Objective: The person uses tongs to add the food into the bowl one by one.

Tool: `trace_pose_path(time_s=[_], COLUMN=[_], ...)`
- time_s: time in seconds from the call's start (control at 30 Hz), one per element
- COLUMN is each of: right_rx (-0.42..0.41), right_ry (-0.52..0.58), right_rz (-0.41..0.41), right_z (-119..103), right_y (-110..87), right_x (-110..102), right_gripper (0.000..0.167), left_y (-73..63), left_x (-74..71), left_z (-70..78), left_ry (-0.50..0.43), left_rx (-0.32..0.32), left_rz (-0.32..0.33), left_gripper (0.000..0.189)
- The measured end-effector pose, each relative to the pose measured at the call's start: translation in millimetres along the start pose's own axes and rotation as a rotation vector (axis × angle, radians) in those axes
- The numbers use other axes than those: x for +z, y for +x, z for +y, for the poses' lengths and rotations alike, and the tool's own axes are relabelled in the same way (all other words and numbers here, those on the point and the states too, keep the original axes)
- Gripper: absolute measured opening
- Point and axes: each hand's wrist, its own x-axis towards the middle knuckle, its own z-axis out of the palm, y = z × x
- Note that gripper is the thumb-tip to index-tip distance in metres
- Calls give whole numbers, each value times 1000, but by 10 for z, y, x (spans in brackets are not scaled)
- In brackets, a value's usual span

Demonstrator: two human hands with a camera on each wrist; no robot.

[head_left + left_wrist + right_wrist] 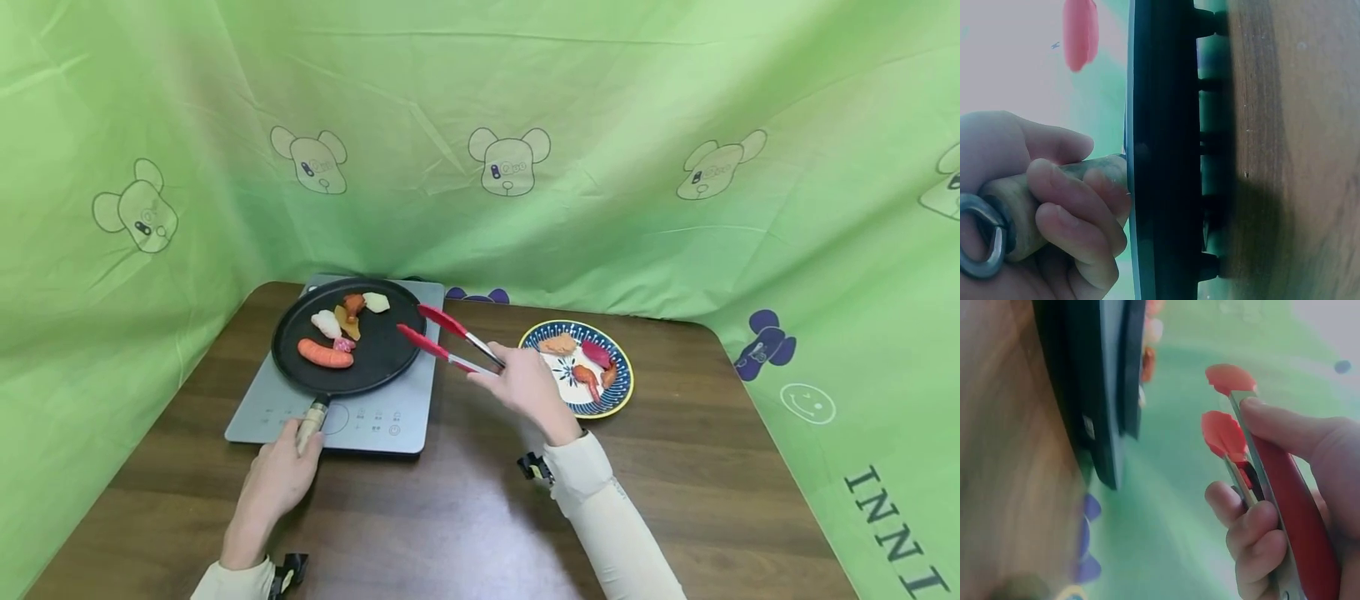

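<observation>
My left hand (281, 471) grips the handle (311, 425) of the frying pan (384, 358); my right hand (528, 387) holds tongs (446, 322), tips apart and empty, at the pan's right edge. Work seems partly done: sausage (325, 354) and other foods (377, 302) lie inside the pan, four pieces (596, 354) on the plate (567, 372) to its right.

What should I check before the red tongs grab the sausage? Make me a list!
1. Left grip on the pan handle: ok, fingers wrapped round it.
2. Right grip on the tongs: ok, held.
3. Tongs' tips apart with nothing between them: ok.
4. Tips at the sausage: not ok, they're near the pan's right edge, away from it.
5. Pan resting on the cooker: ok.
6. Cooker hot or cold: cannot tell, so probably best not to touch it.
</observation>
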Motion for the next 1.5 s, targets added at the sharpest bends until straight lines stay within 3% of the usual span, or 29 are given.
trace_pose_path(time_s=[0.43,0.73,1.17,1.5], right_rx=[100,213,309,409], right_ry=[-71,-47,-127,-161], right_rz=[73,39,71,38], right_z=[484,729,1105,1291], right_y=[-299,-477,-664,-747], right_x=[-365,-570,-896,-1043], right_gripper=[50,69,70,81], left_y=[3,14,28,34], left_x=[-18,-16,-15,-14], left_z=[11,15,22,16], left_ry=[12,14,15,24], left_rx=[9,15,8,-3], left_rz=[10,22,11,-12], left_gripper=[56,54,57,64])
